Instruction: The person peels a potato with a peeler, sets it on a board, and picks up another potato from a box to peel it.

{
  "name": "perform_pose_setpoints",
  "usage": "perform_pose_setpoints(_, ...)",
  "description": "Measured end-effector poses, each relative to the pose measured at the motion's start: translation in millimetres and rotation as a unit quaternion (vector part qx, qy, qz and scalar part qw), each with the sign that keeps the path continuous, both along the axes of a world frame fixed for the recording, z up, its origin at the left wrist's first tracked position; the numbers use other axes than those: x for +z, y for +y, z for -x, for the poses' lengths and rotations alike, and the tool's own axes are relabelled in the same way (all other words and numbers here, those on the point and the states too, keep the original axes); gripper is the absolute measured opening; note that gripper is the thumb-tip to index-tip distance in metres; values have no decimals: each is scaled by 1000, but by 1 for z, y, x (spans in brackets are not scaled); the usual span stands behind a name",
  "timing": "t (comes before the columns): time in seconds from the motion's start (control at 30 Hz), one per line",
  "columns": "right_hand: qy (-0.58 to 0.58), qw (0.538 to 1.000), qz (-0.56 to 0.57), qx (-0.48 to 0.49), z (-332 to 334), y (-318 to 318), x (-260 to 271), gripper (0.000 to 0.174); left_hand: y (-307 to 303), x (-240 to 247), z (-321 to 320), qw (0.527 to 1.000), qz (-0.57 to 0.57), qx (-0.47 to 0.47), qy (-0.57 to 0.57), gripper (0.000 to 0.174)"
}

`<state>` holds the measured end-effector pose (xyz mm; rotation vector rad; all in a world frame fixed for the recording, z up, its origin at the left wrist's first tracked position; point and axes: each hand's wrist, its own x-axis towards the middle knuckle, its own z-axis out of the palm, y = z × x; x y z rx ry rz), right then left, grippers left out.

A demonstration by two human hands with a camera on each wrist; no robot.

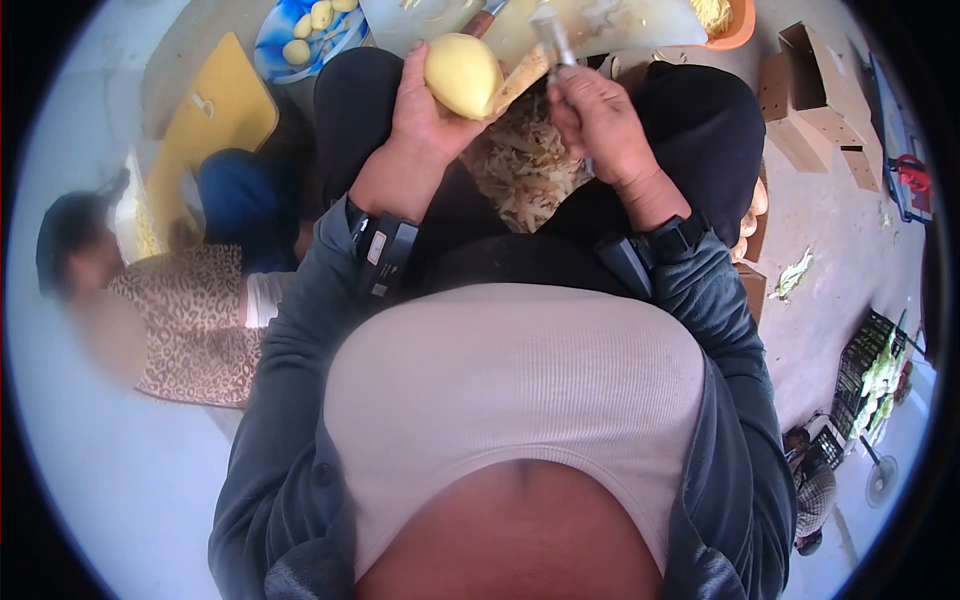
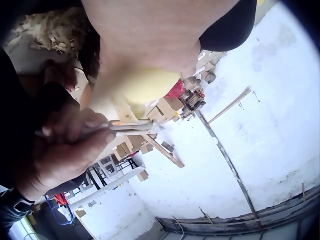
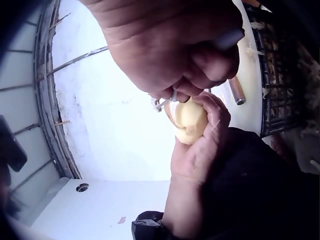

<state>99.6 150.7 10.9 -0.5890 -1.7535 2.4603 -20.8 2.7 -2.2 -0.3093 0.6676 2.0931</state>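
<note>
Left hand [image 1: 418, 125] cups a peeled potato [image 1: 463, 76], thumb along its side. Right hand [image 1: 605, 120], to its right, grips a metal peeler [image 1: 553, 35], fingers wrapped around the handle. A strip of peel [image 1: 523, 80] spans the gap from potato to peeler.

Below and between the hands: heap of peelings [image 1: 525, 165], flanked by the sitter's dark-trousered thighs. Just beyond the hands: pale cutting board [image 1: 630, 28]; wooden-handled knife [image 1: 480, 22] behind the potato. Black lattice crate [image 3: 280, 75] shows in the right wrist view, where the right hand hides most of the peeler.

Farther out, left of the left hand: blue-and-white basin [image 1: 268, 48] with peeled potatoes, yellow panel [image 1: 240, 95], second person in leopard print [image 1: 190, 310]. Right of the right hand: orange basin [image 1: 741, 32] of yellow shreds, cardboard boxes [image 1: 820, 85].
</note>
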Motion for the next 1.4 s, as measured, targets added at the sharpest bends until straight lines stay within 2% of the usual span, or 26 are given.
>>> perform_pose_setpoints(0.03, -13, 998, 44, -50, 1, 3, 3, 26, 1, 0, -1, 1000, -1, 0, 1, 57)
perform_pose_setpoints(0.1, 44, 981, 152, -111, 2, 11, -1, 20, 2, 1, -3, 999, 24, 14, 17, 55)
perform_pose_setpoints(0.2, 59, 983, 85, -149, 7, 7, -9, 16, 2, -7, 0, 1000, 11, 6, 27, 55)
perform_pose_setpoints(0.23, 35, 987, 72, -139, 8, 4, -8, 22, 2, -9, 0, 1000, 10, 3, 26, 55)
perform_pose_setpoints(0.3, -1, 994, 2, -105, 12, -2, -12, 26, 2, -9, -1, 993, -42, -23, 108, 56)
perform_pose_setpoints(0.33, -9, 997, -26, -65, 14, -4, -13, 30, 3, -8, -2, 993, -43, -25, 108, 56)
perform_pose_setpoints(0.37, -9, 997, -26, -67, 14, -6, -14, 30, 3, -6, -3, 993, -20, -15, 116, 55)
perform_pose_setpoints(0.43, -53, 992, -111, 31, 13, -12, -11, 32, 5, -1, -5, 992, 4, -5, 125, 55)
perform_pose_setpoints(0.53, -68, 988, -114, 78, 12, -15, -8, 29, 6, 0, -5, 991, 40, 49, 115, 53)
perform_pose_setpoints(0.57, -79, 984, -118, 111, 12, -15, -8, 27, 6, -2, -4, 991, 8, 44, 126, 53)
perform_pose_setpoints(0.63, -77, 987, -89, 110, 10, -14, -8, 24, 7, 0, -5, 990, -25, 40, 136, 52)
perform_pose_setpoints(0.7, -57, 988, -65, 130, 6, -11, -5, 19, 6, 2, -5, 995, -34, 47, 83, 53)
perform_pose_setpoints(0.73, -56, 988, -65, 131, 4, -10, -3, 19, 5, -2, -2, 995, -34, 48, 84, 53)
perform_pose_setpoints(0.8, -31, 981, -88, 168, -2, -6, -1, 16, 3, -7, 3, 997, -50, 62, 15, 54)
perform_pose_setpoints(0.83, -31, 981, -88, 170, -2, -2, -3, 16, 3, -5, 3, 997, -50, 64, 16, 54)
perform_pose_setpoints(0.9, -1, 967, -230, 108, -3, 5, -8, 17, 4, -1, 1, 994, -54, 90, -3, 54)
perform_pose_setpoints(0.93, 10, 959, -277, 65, -2, 5, -9, 25, 3, -1, 1, 995, -54, 90, -3, 54)
perform_pose_setpoints(1.0, 37, 947, -315, 46, -2, 4, -11, 26, 0, -2, 2, 985, -149, 64, -60, 53)
perform_pose_setpoints(1.03, 64, 934, -351, 29, -1, 3, -11, 28, 0, -3, 2, 985, -149, 63, -60, 53)
perform_pose_setpoints(1.1, 56, 934, -351, 37, 0, -1, -8, 28, 0, -4, 3, 992, -117, 35, 20, 56)
perform_pose_setpoints(1.33, 93, 930, -348, 72, 0, -9, 3, 20, 1, -8, 6, 996, -57, 66, 19, 56)
perform_pose_setpoints(1.4, 110, 914, -380, 92, 1, -9, 3, 18, -8, -13, 11, 987, -158, -24, -21, 56)
